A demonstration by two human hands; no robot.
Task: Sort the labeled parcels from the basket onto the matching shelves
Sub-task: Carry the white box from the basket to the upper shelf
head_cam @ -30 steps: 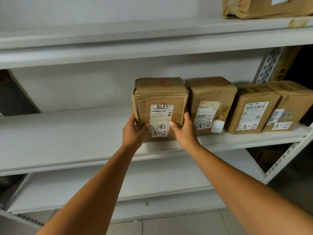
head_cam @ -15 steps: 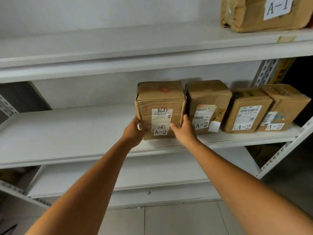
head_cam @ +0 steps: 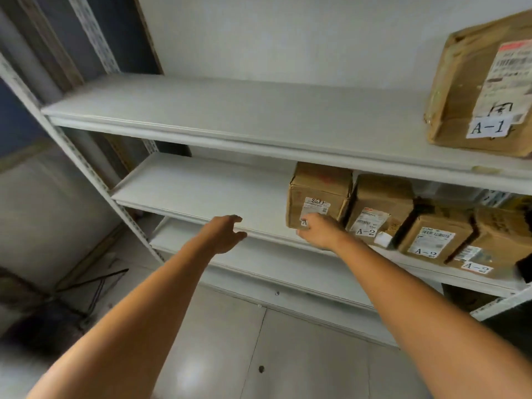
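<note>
Four brown cardboard parcels were lined up in a row on the middle shelf (head_cam: 201,191), toward its right end, each bearing a white A-2 tag. The leftmost parcel (head_cam: 319,188) stood upright with handwriting on its shipping label; its tag was partly hidden behind the right hand (head_cam: 322,230). Just beside it stood the second parcel (head_cam: 380,205), then the third parcel (head_cam: 434,234) and the fourth parcel (head_cam: 498,240), each close against its neighbour.

The left hand (head_cam: 221,233) was held in front of the shelf's front edge, well apart from the parcels and empty — its fingers (head_cam: 237,218) were loosely spread and slightly curled, nothing being gripped. The right hand was seen in front of the lower corner of the leftmost parcel, its fingers (head_cam: 312,218) loosely bent and parted rather than clamped; whether the tips were touching the cardboard could not be told, as the frame was blurred there. No parcel was held by either hand.

On the upper shelf (head_cam: 230,122), at the far right, a larger parcel (head_cam: 460,90) tagged A-1 was leaned slightly. The lower shelf (head_cam: 259,266) was visible beneath, and pale floor tiles (head_cam: 288,355) were seen below the arms.
</note>
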